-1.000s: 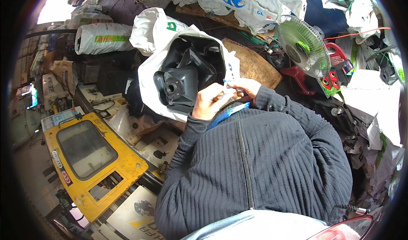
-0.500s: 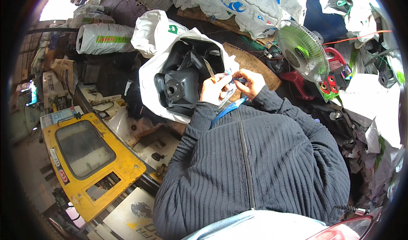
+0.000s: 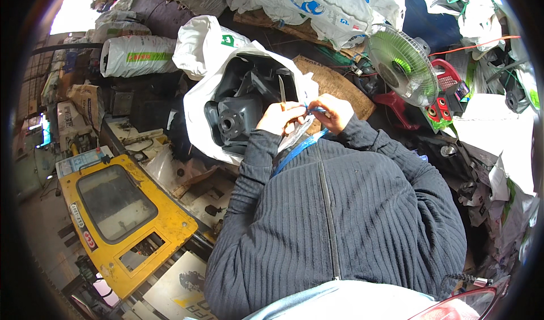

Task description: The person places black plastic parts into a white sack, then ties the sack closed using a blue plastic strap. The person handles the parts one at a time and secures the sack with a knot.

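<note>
Left hand (image 3: 279,118) grips a thin blade (image 3: 281,89), right hand (image 3: 334,111) pinches the blue strap (image 3: 299,148) (held taut between them, by the white sack (image 3: 198,102)). Looks mid-cut; next needs steady tension.

Both forearms reach forward, bent inward; left hand (image 3: 279,118) and right hand (image 3: 334,109) meet, fingers curled closed.
</note>
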{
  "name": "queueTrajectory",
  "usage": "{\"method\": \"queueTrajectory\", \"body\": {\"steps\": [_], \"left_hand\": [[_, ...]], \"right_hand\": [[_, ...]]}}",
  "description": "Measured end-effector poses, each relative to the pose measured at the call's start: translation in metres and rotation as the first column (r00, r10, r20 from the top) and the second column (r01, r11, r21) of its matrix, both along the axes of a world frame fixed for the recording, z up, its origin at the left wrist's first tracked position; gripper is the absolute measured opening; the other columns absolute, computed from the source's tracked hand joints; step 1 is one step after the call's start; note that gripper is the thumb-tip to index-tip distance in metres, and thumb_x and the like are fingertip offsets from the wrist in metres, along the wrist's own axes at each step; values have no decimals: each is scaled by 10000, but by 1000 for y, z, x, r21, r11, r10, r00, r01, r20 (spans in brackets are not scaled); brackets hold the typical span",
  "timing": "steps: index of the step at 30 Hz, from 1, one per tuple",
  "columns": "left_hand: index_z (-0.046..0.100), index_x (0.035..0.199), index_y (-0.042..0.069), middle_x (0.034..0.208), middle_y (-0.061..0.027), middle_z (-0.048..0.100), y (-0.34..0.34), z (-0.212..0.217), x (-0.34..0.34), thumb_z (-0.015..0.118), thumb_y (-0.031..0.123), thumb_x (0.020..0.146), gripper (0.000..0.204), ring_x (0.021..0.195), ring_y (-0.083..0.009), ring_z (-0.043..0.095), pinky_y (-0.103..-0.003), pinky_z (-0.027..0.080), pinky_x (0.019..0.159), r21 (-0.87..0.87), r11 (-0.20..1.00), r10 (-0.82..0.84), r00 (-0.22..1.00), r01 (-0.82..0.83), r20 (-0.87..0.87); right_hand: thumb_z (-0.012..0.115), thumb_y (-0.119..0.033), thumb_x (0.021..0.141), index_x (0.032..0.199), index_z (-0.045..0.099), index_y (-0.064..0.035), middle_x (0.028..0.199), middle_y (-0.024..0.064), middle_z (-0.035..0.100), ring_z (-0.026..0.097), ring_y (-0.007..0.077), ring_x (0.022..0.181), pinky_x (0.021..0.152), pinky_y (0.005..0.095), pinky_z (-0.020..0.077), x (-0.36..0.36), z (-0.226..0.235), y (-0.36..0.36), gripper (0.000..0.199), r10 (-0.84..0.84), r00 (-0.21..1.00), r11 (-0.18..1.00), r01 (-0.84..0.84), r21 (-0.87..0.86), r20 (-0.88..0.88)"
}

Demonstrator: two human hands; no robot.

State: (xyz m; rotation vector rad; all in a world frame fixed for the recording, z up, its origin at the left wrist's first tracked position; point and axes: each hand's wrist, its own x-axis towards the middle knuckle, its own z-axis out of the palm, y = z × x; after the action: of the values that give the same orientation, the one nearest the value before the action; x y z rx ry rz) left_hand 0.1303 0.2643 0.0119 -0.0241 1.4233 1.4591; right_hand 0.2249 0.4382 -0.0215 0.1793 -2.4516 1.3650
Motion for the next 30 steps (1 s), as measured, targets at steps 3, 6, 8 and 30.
{"method": "queueTrajectory", "body": {"steps": [3, 6, 8, 30], "left_hand": [[597, 923, -6, 669, -41, 582, 2, -4, 1, 604, 111, 822, 155, 432, -38, 433, -170, 298, 367, -38, 997, 63, 998, -62, 29], [599, 899, 7, 636, -29, 564, 7, -6, 3, 606, 111, 820, 130, 411, -40, 419, -174, 295, 361, -95, 993, 71, 997, -74, -31], [601, 881, 13, 613, -19, 551, 7, -7, 3, 606, 112, 819, 117, 395, -41, 404, -176, 293, 358, -92, 995, 20, 998, -26, -63], [625, 911, -21, 721, -45, 623, 9, -1, 26, 667, 83, 768, 182, 579, -82, 551, -217, 440, 542, -189, 980, -87, 729, -58, -679]], "right_hand": [[634, -88, 737, 922, 593, -116, 849, 70, 607, 619, 227, 729, 629, 294, 506, -1, 3, 2, 191, 18, 1000, 1000, -19, 11, 23], [617, -107, 759, 928, 599, -123, 920, 60, 611, 623, 217, 754, 639, 291, 516, -1, 4, 6, 171, 25, 998, 993, -19, 115, -50], [631, -110, 747, 903, 598, -112, 947, 55, 606, 614, 212, 760, 637, 288, 512, -4, 11, 6, 159, 49, 991, 983, -25, 184, -127], [646, -93, 764, 836, 565, -22, 802, 82, 631, 625, 157, 747, 691, 261, 477, -2, -5, -2, 129, -22, 938, 939, 139, -315, 347]]}}
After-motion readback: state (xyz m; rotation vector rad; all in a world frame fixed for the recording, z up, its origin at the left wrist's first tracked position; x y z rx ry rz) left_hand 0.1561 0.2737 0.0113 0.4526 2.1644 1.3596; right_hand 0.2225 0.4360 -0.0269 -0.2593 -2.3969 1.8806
